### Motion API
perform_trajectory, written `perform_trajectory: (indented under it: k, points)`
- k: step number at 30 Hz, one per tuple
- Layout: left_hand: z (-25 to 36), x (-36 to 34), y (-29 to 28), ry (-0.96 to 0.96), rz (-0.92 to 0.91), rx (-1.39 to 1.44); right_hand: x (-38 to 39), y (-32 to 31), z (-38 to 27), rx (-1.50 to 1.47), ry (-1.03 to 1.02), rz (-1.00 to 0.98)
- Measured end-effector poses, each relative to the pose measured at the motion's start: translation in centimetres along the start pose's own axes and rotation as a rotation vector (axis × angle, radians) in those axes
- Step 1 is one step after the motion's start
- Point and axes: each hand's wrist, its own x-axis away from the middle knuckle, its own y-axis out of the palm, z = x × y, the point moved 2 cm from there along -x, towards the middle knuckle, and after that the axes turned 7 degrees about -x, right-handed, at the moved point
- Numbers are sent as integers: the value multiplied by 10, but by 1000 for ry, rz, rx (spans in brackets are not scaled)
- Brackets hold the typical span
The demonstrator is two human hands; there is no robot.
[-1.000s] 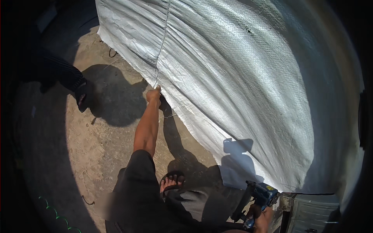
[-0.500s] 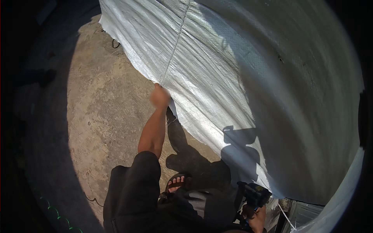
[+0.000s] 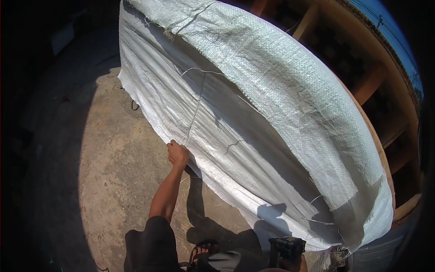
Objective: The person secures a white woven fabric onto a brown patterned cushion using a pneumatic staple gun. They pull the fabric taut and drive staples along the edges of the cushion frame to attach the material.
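A large white woven plastic sheet (image 3: 217,127) hangs in folds across the view, its frayed upper part (image 3: 281,86) folded over with loose threads. My left hand (image 3: 177,154) is closed on the sheet's lower edge, left of the middle, where a seam meets it. At the bottom right, my right hand (image 3: 292,264) grips a dark nail or staple gun (image 3: 285,247), close to the sheet's lower right corner. The fingers on the tool are partly hidden. The tool's shadow falls on the sheet.
Sunlit concrete floor (image 3: 118,136) lies on the left, with deep shade beyond it and a thin cord (image 3: 103,268) at the bottom. My sandalled foot (image 3: 201,251) stands below. Behind the sheet at upper right is a structure with orange-brown beams (image 3: 369,81) under blue sky.
The view has tilted up, showing the folded top and the structure behind. Both hands sit lower in the picture, still holding sheet and tool. Another person's leg at left has gone from sight.
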Motion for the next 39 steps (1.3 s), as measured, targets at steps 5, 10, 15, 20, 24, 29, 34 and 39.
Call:
perform_trajectory:
  k: [5, 10, 15, 20, 24, 29, 34, 39]
  points:
    - [106, -21, -132, 655, 347, 558, 5, -7, -3, 175, -108, -53]
    - [231, -52, -304, 1451, 888, 428, 8, -11, 5, 237, -259, -6]
    - [344, -21, -408, 1279, 1050, 699, 8, -27, 21, 263, -221, -10]
    - [368, -45, -436, 1314, 718, 508, 38, -16, -16, 249, -234, -6]
    - [364, -48, -457, 1222, 707, 289, 37, -27, -8, 345, -225, 42]
    - [363, -51, -489, 1254, 564, 304, 27, -38, 14, 422, -273, 99]
    - [359, -49, -490, 1199, 597, 200, 14, -34, 26, 378, -274, 59]
    - [367, -26, -470, 1047, 793, 192, 11, -39, 37, 259, -389, 22]
